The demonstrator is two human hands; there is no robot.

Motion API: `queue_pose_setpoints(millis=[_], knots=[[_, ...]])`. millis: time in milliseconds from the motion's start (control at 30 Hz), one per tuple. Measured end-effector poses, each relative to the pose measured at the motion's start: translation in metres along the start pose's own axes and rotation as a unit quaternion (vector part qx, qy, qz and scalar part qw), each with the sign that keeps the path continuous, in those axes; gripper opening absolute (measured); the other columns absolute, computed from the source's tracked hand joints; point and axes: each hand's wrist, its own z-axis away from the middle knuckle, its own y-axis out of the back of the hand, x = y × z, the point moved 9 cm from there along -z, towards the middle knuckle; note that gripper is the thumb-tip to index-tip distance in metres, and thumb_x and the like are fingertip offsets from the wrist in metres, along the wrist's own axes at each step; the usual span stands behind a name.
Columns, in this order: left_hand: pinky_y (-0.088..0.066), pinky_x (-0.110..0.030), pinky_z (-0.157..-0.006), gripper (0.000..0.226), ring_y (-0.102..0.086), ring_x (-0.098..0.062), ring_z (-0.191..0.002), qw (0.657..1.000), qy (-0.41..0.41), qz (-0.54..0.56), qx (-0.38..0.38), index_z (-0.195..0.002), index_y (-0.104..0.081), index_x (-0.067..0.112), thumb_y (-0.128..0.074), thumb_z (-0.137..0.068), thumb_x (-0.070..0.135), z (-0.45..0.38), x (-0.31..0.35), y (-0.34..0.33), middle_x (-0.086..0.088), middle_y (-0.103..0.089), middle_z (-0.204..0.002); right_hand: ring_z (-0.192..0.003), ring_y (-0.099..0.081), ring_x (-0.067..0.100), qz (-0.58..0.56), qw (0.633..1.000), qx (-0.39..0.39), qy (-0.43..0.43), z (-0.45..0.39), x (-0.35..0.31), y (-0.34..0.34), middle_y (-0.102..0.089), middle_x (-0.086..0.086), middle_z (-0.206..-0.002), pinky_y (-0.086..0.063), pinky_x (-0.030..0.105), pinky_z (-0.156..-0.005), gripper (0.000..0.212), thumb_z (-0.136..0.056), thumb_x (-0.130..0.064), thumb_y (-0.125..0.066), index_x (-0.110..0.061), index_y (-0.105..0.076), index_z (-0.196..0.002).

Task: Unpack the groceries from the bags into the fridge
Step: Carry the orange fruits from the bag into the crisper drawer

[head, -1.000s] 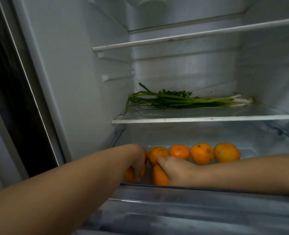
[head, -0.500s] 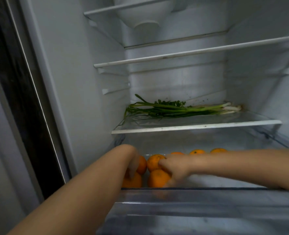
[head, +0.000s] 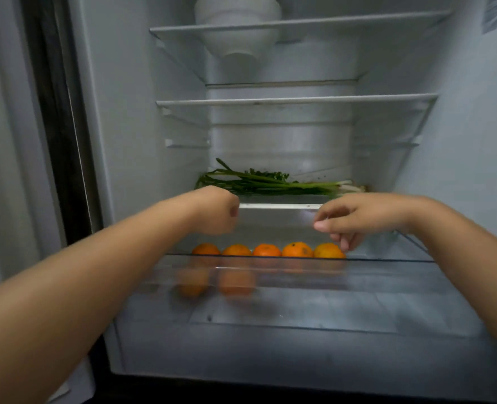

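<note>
Both hands are coming up out of the drawer (head: 299, 259) now, where a moment ago they were down among the oranges (head: 267, 250). The left hand (head: 215, 211) is hanging in front of the shelf edge with its fingers curled in and nothing in them. The right hand (head: 355, 218) is hovering just above the fruit, fingers loosely bent, also holding nothing. Five oranges are sitting in a row at the back of the drawer, and two more are showing blurred through its clear front wall. Spring onions (head: 270, 183) are lying along the shelf (head: 279, 206) above. The orange step looks finished; the hands seem to be pulling away. Next, I'd guess, they'll be going back to the bags, which are out of sight, for another item, taking care to clear the shelf lip.
</note>
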Motion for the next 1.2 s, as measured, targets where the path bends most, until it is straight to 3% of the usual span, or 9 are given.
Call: queue_pose_setpoints(millis=[133, 267, 367, 433, 567, 867, 1000, 1067, 1200], knots=[[-0.037, -0.03, -0.069, 0.042, -0.058, -0.032, -0.103, 0.992, -0.05, -0.008, 0.115, -0.095, -0.062, 0.011, -0.035, -0.098, 0.042, 0.043, 0.035, -0.002, -0.014, -0.065, -0.107, -0.07, -0.055, 0.013, 0.046, 0.996, 0.031, 0.074, 0.03, -0.008, -0.022, -0.058, -0.001, -0.075, -0.049, 0.031, -0.071, 0.021, -0.092, -0.034, -0.046, -0.02, -0.062, -0.093], [-0.045, -0.034, -0.071, 0.062, -0.058, -0.031, -0.094, 0.964, -0.077, 0.02, 0.255, -0.082, -0.064, 0.009, -0.021, -0.091, 0.053, 0.074, 0.034, -0.005, -0.012, -0.063, -0.09, -0.089, -0.06, 0.017, 0.242, 0.946, 0.18, 0.12, 0.061, -0.013, -0.027, -0.065, 0.001, -0.094, -0.049, 0.036, -0.083, 0.04, -0.081, -0.056, -0.053, -0.023, -0.065, -0.1], [-0.044, -0.024, -0.04, 0.047, -0.061, -0.027, -0.054, 0.933, -0.1, 0.001, 0.346, -0.053, -0.058, 0.013, -0.033, -0.082, 0.041, 0.085, 0.034, -0.002, -0.004, -0.057, -0.053, -0.074, -0.064, 0.022, 0.352, 0.826, 0.383, 0.217, 0.085, -0.021, -0.025, -0.066, 0.002, -0.078, -0.052, 0.032, -0.065, 0.064, -0.079, -0.067, -0.035, -0.015, -0.07, -0.089], [-0.041, -0.02, -0.036, 0.042, -0.061, -0.025, -0.05, 0.918, -0.107, -0.012, 0.381, -0.05, -0.056, 0.013, -0.038, -0.081, 0.036, 0.087, 0.035, -0.001, -0.004, -0.056, -0.05, -0.055, -0.06, 0.024, 0.398, 0.743, 0.473, 0.258, 0.097, -0.023, -0.03, -0.062, 0.004, -0.062, -0.04, 0.027, -0.056, 0.069, -0.09, -0.062, -0.028, -0.011, -0.07, -0.071], [-0.041, -0.023, -0.039, 0.044, -0.062, -0.025, -0.056, 0.902, -0.135, -0.025, 0.41, -0.055, -0.059, 0.01, -0.039, -0.083, 0.036, 0.09, 0.038, -0.001, -0.006, -0.059, -0.056, -0.047, -0.052, 0.023, 0.446, 0.651, 0.547, 0.279, 0.107, -0.029, -0.04, -0.057, 0.006, -0.055, -0.027, 0.026, -0.054, 0.064, -0.09, -0.056, -0.035, -0.007, -0.064, -0.06], [-0.038, -0.031, -0.06, 0.041, -0.063, -0.026, -0.059, 0.89, -0.2, -0.099, 0.397, -0.064, -0.064, 0.009, -0.041, -0.085, 0.037, 0.051, 0.044, -0.009, -0.009, -0.065, -0.067, -0.051, -0.053, 0.024, 0.509, 0.637, 0.519, 0.255, 0.064, -0.026, -0.019, -0.057, 0.007, -0.06, -0.027, 0.028, -0.054, 0.065, -0.091, -0.054, -0.025, -0.009, -0.061, -0.062], [-0.054, -0.033, -0.08, 0.059, -0.073, -0.026, -0.086, 0.918, -0.187, -0.102, 0.336, -0.088, -0.075, 0.006, -0.028, -0.093, 0.042, 0.001, 0.038, -0.024, -0.01, -0.076, -0.091, -0.059, -0.059, 0.026, 0.514, 0.651, 0.504, 0.242, 0.023, -0.01, -0.003, -0.064, 0.009, -0.07, -0.043, 0.028, -0.05, 0.066, -0.092, -0.055, -0.023, -0.007, -0.064, -0.073], [-0.057, -0.037, -0.081, 0.076, -0.071, -0.025, -0.099, 0.937, -0.16, -0.079, 0.301, -0.101, -0.074, 0.005, -0.009, -0.098, 0.044, -0.023, 0.03, -0.028, -0.011, -0.074, -0.104, -0.066, -0.068, 0.027, 0.52, 0.659, 0.5, 0.213, 0.001, -0.003, 0.004, -0.071, 0.012, -0.078, -0.052, 0.028, -0.054, 0.057, -0.085, -0.055, -0.041, -0.004, -0.067, -0.084], [-0.011, -0.032, -0.12, 0.086, -0.014, -0.021, -0.148, 0.974, -0.091, -0.039, 0.206, -0.149, -0.022, 0.008, 0.003, -0.083, 0.057, -0.067, 0.019, -0.046, -0.008, -0.018, -0.158, -0.082, -0.074, 0.028, 0.517, 0.691, 0.487, 0.132, -0.05, 0.023, 0.016, -0.075, 0.016, -0.092, -0.059, 0.036, -0.067, 0.059, -0.061, -0.047, -0.062, 0.002, -0.074, -0.091]])
